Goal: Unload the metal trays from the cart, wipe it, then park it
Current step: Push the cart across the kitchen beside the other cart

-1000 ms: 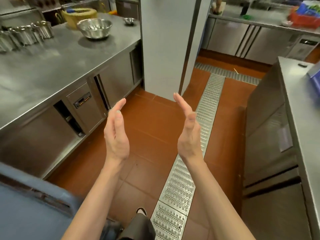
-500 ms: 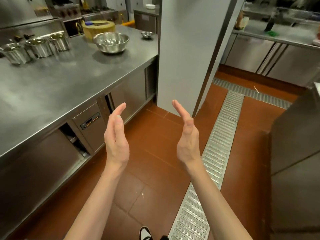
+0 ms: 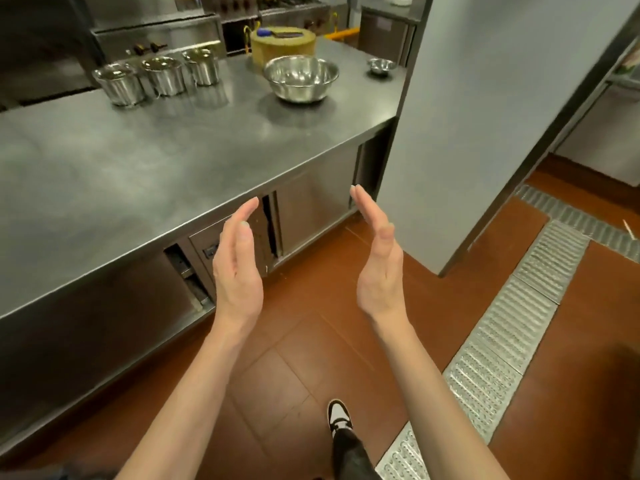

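Note:
My left hand (image 3: 238, 265) and my right hand (image 3: 379, 268) are raised in front of me with palms facing each other and fingers straight. Neither holds anything. They hover over the red tile floor, just off the front edge of a steel counter (image 3: 145, 174). No cart and no metal trays appear in this view.
On the counter stand three steel pots (image 3: 162, 76), a large steel bowl (image 3: 300, 77), a small bowl (image 3: 381, 66) and a round chopping block (image 3: 283, 45). A grey pillar (image 3: 485, 116) rises to the right. A metal floor drain grate (image 3: 512, 327) runs diagonally at right. My shoe (image 3: 339, 417) is below.
The view has swung left toward the steel counter. The blue-grey cart corner seen at the lower left one second ago is out of view. Both hands keep the same open pose.

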